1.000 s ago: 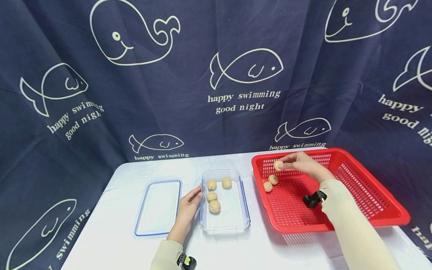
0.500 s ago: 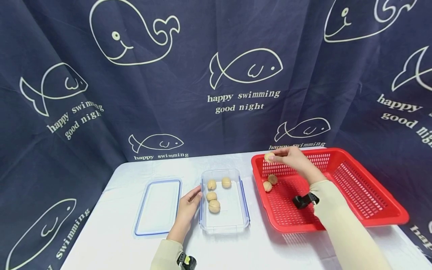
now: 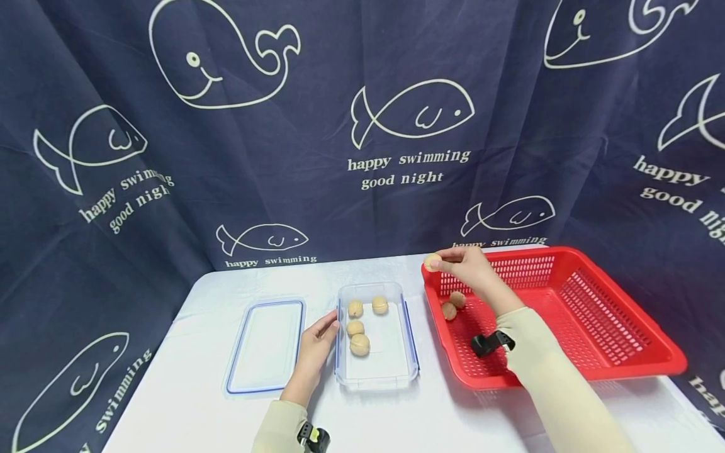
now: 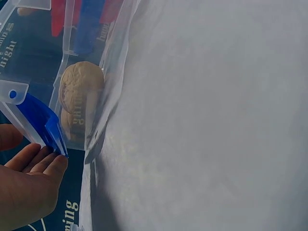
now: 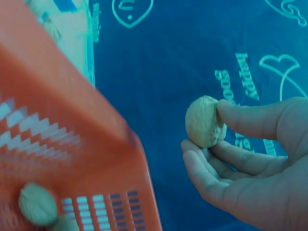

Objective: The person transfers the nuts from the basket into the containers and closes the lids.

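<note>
My right hand [image 3: 467,265] pinches a walnut [image 5: 205,121] between thumb and fingers, over the back left corner of the red basket [image 3: 510,381]. Two more walnuts [image 3: 453,304] lie inside that basket along its left side. A clear plastic box [image 3: 376,382] with blue clips stands mid-table and has several walnuts [image 3: 359,345] in it, mostly along its left side. Beside the box's left wall is my left hand [image 3: 317,347]. In the left wrist view its fingers [image 4: 53,166] touch the blue clip [image 4: 43,122], fairly straight, not wrapped round it.
The box's clear lid [image 3: 266,349] with a blue seal lies flat on the white tablecloth [image 3: 187,377], left of my left hand. Behind the table hangs a dark blue curtain [image 3: 317,201] with fish and whale prints. The basket's raised rim stands between its walnuts and the box.
My right hand has carried the walnut up and left, from inside the basket to its back left rim. The left hand and the box have stayed in place.
</note>
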A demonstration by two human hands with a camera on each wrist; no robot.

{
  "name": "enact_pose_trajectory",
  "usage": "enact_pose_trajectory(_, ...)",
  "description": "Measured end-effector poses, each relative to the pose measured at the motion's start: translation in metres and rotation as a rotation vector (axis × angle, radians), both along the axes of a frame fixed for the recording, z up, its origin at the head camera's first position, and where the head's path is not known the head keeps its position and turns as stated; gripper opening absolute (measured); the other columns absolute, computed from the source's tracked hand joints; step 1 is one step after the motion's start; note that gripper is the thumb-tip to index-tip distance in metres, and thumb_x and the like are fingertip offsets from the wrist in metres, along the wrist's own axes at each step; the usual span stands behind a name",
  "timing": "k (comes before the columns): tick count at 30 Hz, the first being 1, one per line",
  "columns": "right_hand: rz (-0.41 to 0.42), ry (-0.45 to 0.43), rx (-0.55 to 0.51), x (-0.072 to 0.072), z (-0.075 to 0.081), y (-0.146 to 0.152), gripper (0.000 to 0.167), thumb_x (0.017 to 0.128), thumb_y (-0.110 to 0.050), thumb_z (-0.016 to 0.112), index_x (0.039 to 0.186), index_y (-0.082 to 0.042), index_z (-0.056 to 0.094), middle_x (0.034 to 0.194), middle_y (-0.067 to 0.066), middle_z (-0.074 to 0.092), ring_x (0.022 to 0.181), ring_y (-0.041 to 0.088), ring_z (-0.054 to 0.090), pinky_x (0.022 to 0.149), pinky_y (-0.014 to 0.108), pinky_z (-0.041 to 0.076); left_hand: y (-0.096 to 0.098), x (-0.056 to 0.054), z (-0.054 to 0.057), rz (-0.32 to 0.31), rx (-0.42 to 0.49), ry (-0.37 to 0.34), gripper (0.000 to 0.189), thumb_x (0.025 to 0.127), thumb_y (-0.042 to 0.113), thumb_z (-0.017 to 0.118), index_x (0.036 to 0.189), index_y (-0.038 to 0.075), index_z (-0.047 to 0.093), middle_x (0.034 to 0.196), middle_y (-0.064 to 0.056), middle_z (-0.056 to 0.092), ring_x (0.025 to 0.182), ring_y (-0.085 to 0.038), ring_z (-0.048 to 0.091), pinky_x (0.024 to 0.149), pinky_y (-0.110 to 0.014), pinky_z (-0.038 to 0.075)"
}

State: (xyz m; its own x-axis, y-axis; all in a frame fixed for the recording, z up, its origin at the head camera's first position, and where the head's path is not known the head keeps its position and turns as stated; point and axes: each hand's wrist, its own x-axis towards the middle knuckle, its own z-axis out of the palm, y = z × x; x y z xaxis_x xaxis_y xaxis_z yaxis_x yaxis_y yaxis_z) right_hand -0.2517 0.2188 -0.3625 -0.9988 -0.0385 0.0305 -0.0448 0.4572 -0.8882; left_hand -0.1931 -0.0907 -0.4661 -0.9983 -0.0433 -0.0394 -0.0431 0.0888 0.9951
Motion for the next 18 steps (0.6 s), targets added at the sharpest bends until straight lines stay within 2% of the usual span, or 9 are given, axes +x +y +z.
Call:
enact_pose_trajectory(12, -0.010, 0.012, -0.028, 0.009, 0.005, -0.040, 0.038, 0.088, -0.011, 0.069, 0.120, 0.008, 0.062, 0.113, 0.023, 0.067, 0.102, 0.029, 0.064, 0.093, 0.041, 0.052, 0.001, 0.000, 0.000, 0.007, 0.004, -0.002, 0.037, 0.098, 0.009, 0.054, 0.131, -0.007, 0.052, 0.136, -0.024, 0.052, 0.128, -0.036, 0.047, 0.108, -0.040, 0.040)
enact_pose_trajectory(15, -0.005, 0.019, -0.050, 0.013, 0.006, -0.049, 0.038, 0.088, -0.011, 0.070, 0.120, 0.008, 0.062, 0.112, 0.023, 0.067, 0.103, 0.030, 0.064, 0.094, 0.042, 0.051, -0.001, -0.004, -0.006, 0.007, 0.010, -0.003, 0.037, 0.098, 0.008, 0.054, 0.131, -0.007, 0.052, 0.136, -0.024, 0.051, 0.128, -0.037, 0.047, 0.108, -0.041, 0.040)
enact_pose_trajectory(18, -0.014, 0.011, -0.086, 0.016, 0.006, -0.060, 0.037, 0.088, -0.010, 0.070, 0.119, 0.007, 0.063, 0.112, 0.022, 0.067, 0.103, 0.029, 0.064, 0.095, 0.043, 0.051, -0.002, -0.010, -0.018, 0.011, 0.017, -0.004, 0.038, 0.098, 0.010, 0.055, 0.132, -0.006, 0.053, 0.136, -0.022, 0.052, 0.128, -0.035, 0.047, 0.108, -0.040, 0.040)
